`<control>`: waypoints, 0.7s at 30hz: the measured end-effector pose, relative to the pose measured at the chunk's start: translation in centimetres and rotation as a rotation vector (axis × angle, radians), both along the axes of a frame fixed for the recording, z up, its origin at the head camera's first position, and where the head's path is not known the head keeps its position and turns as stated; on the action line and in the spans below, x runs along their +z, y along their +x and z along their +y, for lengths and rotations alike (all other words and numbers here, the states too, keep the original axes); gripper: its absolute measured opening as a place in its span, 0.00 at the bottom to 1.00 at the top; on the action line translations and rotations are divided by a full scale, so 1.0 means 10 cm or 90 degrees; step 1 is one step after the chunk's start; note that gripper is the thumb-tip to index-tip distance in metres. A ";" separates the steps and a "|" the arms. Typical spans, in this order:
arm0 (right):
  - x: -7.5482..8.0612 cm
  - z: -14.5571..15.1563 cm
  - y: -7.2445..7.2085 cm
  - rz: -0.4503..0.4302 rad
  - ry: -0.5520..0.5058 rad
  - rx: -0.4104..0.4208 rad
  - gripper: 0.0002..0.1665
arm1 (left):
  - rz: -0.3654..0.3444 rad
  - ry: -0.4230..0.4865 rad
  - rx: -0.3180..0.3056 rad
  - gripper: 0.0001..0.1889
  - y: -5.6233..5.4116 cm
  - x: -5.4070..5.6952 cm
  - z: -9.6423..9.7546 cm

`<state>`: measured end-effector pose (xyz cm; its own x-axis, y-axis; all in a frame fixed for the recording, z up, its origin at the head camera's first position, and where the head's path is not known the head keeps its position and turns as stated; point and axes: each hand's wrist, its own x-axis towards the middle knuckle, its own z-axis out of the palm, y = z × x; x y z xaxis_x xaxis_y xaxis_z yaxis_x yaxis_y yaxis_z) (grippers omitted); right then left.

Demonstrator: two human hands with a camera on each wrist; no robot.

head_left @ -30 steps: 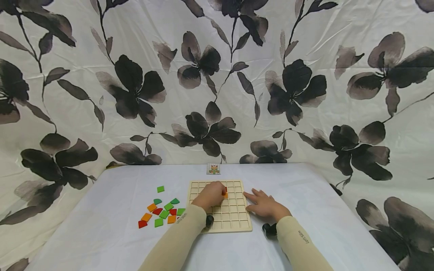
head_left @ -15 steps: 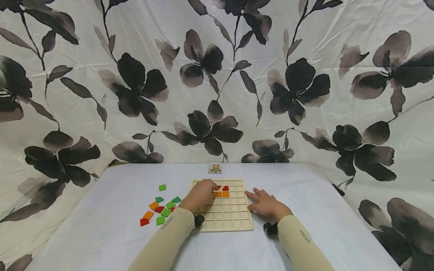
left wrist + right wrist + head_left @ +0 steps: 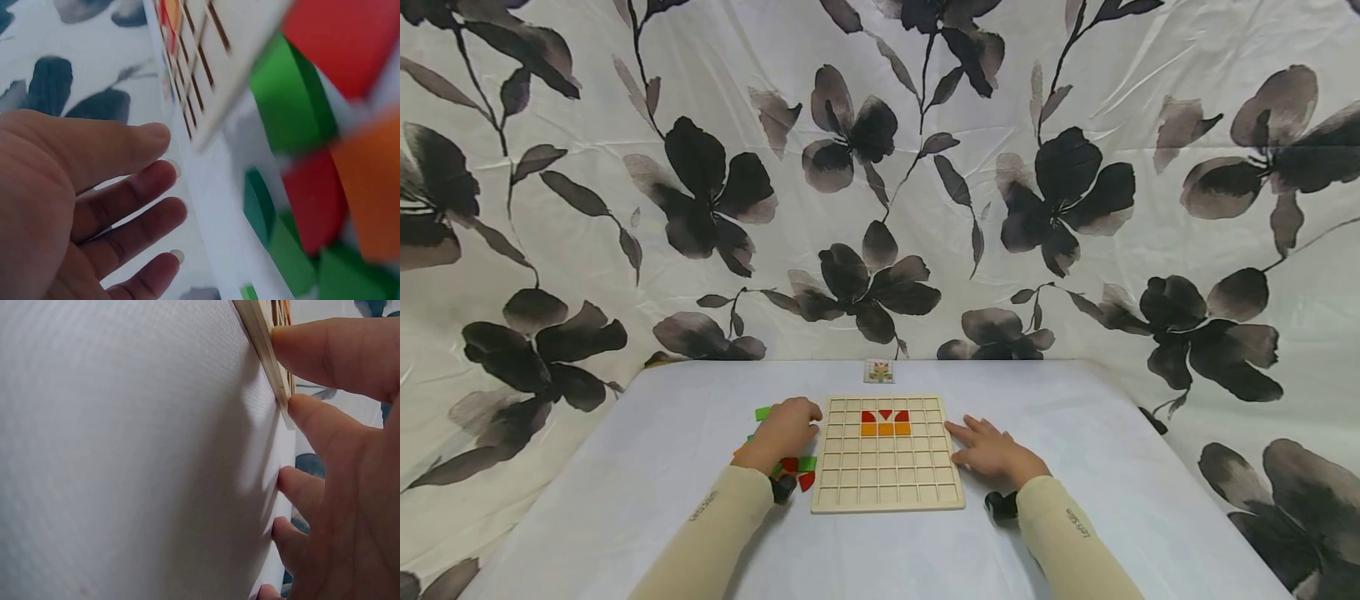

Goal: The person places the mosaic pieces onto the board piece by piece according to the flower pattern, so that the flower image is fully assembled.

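A pale wooden grid board (image 3: 887, 492) lies on the table. In its upper rows sit three orange squares (image 3: 886, 430) side by side, with three red pieces (image 3: 885, 414) above them. My left hand (image 3: 785, 432) hovers left of the board over the loose pieces; in the left wrist view its fingers are loosely bent and hold nothing. Beneath it are green pieces (image 3: 287, 103), red pieces (image 3: 317, 203) and an orange piece (image 3: 372, 194), partly hidden in the head view. My right hand (image 3: 992, 454) has thumb and index finger touching the board's right edge, fingers spread.
Behind the board a small card (image 3: 878, 372) with a coloured grid pattern lies on the white-covered table (image 3: 1000, 550). A floral cloth (image 3: 970, 208) hangs at the back. Each wrist wears a black device.
My left hand has moved left off the board, uncovering the red and orange pieces in the grid, and now covers part of the loose pile. The right hand stays at the board's edge.
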<state>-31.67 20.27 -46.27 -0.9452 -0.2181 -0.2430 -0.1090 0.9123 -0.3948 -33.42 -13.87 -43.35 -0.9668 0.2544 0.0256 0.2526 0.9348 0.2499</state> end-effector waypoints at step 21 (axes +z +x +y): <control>-0.06 0.03 -0.03 0.002 -0.002 -0.002 0.36 | -0.093 -0.006 0.086 0.12 0.22 -0.04 -0.49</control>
<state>-31.93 20.62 -46.86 -0.9466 -0.2160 -0.2395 -0.1076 0.9116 -0.3968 -31.25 -18.76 -43.77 -0.9855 0.1209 -0.1187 0.0858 0.9602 0.2658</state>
